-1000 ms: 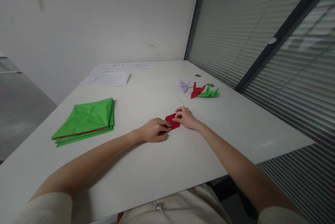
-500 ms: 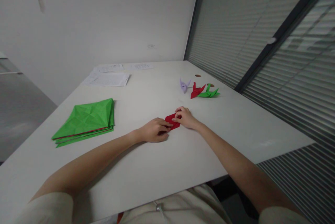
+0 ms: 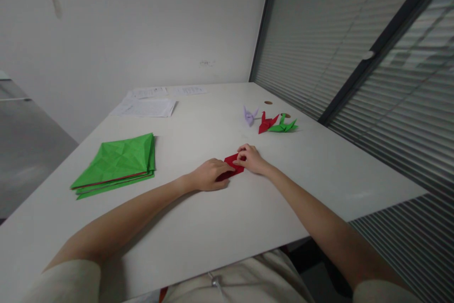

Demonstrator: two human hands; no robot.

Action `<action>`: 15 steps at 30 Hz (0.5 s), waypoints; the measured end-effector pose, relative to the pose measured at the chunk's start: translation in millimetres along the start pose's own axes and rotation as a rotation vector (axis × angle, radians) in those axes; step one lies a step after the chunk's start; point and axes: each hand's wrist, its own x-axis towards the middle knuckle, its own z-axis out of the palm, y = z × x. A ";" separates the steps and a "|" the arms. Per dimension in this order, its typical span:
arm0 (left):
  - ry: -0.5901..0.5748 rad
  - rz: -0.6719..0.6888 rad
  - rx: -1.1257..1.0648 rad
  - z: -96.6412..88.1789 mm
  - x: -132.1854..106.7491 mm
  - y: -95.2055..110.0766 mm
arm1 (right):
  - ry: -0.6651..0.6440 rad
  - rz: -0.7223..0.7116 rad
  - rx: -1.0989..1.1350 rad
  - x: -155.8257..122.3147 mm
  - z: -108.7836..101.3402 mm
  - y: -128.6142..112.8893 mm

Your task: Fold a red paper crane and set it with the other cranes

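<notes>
evidently, the folded red paper (image 3: 231, 159) lies on the worktop (image 3: 198, 232), attended at both ends.
left hand (image 3: 210, 175): fingers laid over the paper's left end, apparently to steady it; whether it pinches cannot be told. right hand (image 3: 252, 159): thumb and curled fingers grasping the paper's right end, likely against slipping. green paper stack (image 3: 122, 161) left of the paper, paper cranes (image 3: 266, 125) beyond it rightward, probably kept clear for working room.

Both hands (image 3: 210, 174) on a folded red paper (image 3: 239, 169), three origami birds (image 3: 267, 125) beyond, green-topped paper stack (image 3: 124, 159) leftward.
</notes>
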 end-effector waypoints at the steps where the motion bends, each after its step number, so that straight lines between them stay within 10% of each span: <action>1: -0.002 0.018 0.007 0.3 0.6 -0.2 | 0.001 -0.003 -0.003 0.3 0.1 0.2; 15: 0.007 0.112 -0.021 0.7 -0.8 -2.8 | -0.023 0.008 -0.020 0.0 -1.4 -0.1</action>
